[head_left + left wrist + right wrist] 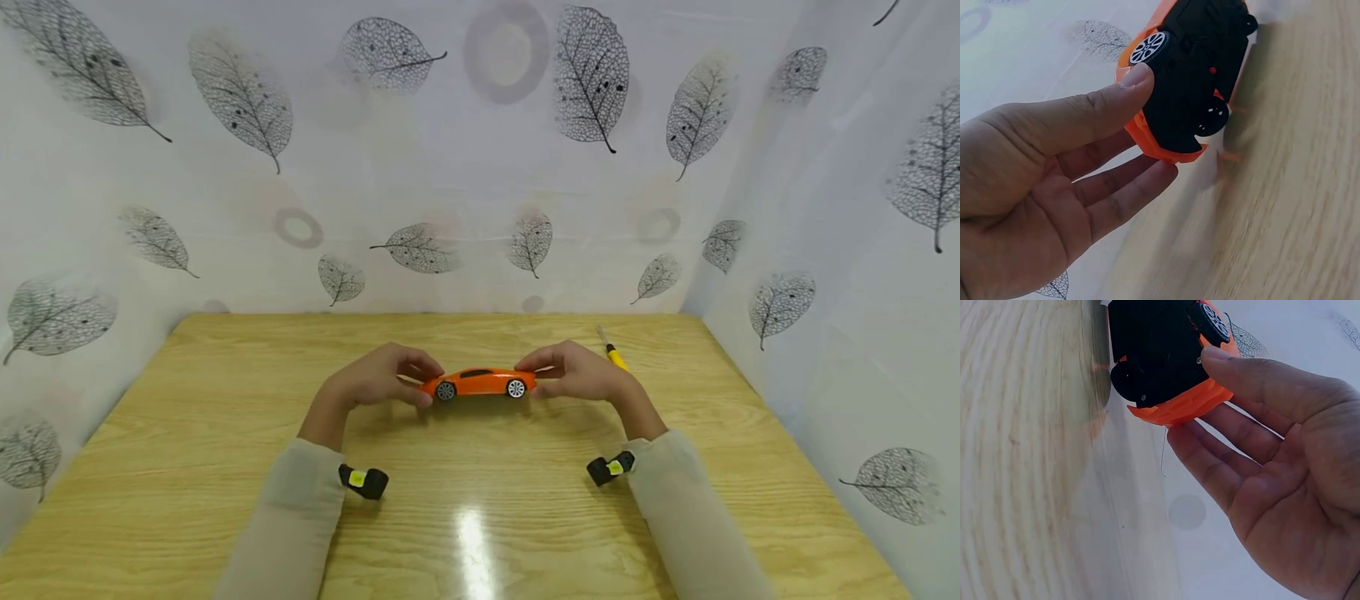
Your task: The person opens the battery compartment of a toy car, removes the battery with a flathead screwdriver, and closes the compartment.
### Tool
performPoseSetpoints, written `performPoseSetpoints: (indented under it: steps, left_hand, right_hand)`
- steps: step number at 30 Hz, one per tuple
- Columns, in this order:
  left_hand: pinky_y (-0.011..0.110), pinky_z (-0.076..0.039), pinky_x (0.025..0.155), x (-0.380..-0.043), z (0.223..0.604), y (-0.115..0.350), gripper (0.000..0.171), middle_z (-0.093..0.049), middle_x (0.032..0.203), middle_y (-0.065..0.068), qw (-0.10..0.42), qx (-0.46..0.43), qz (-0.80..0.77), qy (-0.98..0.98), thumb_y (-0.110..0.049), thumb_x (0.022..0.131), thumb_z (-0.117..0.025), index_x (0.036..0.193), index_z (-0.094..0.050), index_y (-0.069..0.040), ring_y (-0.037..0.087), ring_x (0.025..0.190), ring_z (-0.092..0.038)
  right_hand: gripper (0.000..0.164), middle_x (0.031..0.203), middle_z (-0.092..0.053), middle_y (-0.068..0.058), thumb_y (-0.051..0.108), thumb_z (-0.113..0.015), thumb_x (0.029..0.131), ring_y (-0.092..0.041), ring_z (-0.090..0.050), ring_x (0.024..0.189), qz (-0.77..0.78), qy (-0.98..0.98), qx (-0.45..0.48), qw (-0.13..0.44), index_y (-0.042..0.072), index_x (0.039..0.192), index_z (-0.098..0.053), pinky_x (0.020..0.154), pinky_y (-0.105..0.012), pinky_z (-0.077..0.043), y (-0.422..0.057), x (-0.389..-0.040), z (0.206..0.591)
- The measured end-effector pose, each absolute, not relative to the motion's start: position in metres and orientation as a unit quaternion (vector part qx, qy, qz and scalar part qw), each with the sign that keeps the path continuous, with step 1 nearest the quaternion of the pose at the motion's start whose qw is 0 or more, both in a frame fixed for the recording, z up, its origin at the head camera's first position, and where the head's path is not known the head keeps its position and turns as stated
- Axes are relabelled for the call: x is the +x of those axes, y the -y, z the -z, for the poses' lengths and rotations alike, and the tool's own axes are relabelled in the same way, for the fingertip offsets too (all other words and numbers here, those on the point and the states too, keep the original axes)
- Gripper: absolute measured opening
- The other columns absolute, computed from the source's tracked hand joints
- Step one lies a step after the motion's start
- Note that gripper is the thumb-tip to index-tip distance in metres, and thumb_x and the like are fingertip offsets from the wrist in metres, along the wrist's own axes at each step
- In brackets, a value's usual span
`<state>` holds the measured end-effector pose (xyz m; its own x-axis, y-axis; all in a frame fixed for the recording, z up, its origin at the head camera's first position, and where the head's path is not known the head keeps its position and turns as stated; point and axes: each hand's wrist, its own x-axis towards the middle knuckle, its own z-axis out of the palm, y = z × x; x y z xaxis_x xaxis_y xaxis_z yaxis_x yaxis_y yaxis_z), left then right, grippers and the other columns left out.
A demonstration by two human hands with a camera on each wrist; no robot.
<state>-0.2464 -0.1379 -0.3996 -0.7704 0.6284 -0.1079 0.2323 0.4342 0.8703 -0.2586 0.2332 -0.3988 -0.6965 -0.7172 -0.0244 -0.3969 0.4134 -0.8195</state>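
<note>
An orange toy car (pixel 480 382) lies side-on between both hands, above the wooden table. My left hand (pixel 381 375) pinches its left end, thumb on the near side and fingers at the back. At the opposite end, my right hand (pixel 577 372) grips the body the same way. Both wrist views show the black underside (pixel 1179 81), tipped toward me, with silver-spoked wheels on the near side. A thin dark strand (pixel 1163 453) hangs beneath the car's right end. Whether the far wheels touch the table, I cannot tell.
Behind the right hand lies a screwdriver (pixel 615 356) with a yellow and black handle, partly hidden. White leaf-printed sheeting (pixel 450 183) stands along the back and sides of the wooden table (pixel 465 467). Black wrist cameras (pixel 364 482) sit on both sleeves.
</note>
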Motion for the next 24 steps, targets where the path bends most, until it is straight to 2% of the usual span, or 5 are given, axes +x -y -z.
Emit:
performPoseSetpoints:
  steps: [9, 16, 24]
  left_hand:
    - [0.05, -0.05, 0.106, -0.2499, 0.4036, 0.1402, 0.038, -0.068, 0.125, 0.005, 0.194, 0.249, -0.475, -0.822, -0.021, 0.09, -0.082, 0.125, -0.07, -0.013, 0.027, 0.119, -0.064]
    - [0.05, -0.049, 0.105, -0.2498, 0.4047, 0.1393, 0.032, -0.068, 0.122, 0.004, 0.173, 0.238, -0.488, -0.822, -0.018, 0.09, -0.081, 0.121, -0.071, -0.016, 0.024, 0.115, -0.064]
    - [0.049, -0.05, 0.103, -0.2498, 0.4042, 0.1362, 0.028, -0.068, 0.121, 0.005, 0.163, 0.235, -0.5, -0.817, -0.015, 0.093, -0.078, 0.12, -0.071, -0.014, 0.025, 0.115, -0.064]
  right_hand:
    - [0.042, 0.128, -0.068, -0.014, 0.002, -0.074, 0.094, -0.032, -0.064, 0.121, 0.443, -0.817, -0.32, 0.183, 0.002, 0.135, -0.064, 0.099, -0.033, -0.056, -0.2329, -0.2589, 0.4012]
    - [0.041, 0.124, -0.071, -0.009, 0.014, -0.076, 0.095, -0.027, -0.068, 0.112, 0.441, -0.821, -0.322, 0.168, 0.007, 0.135, -0.066, 0.09, -0.034, -0.059, -0.2336, -0.2589, 0.4027]
    - [0.04, 0.123, -0.071, -0.01, 0.012, -0.074, 0.096, -0.026, -0.068, 0.112, 0.444, -0.821, -0.327, 0.146, 0.007, 0.134, -0.065, 0.092, -0.035, -0.058, -0.2345, -0.2612, 0.4038]
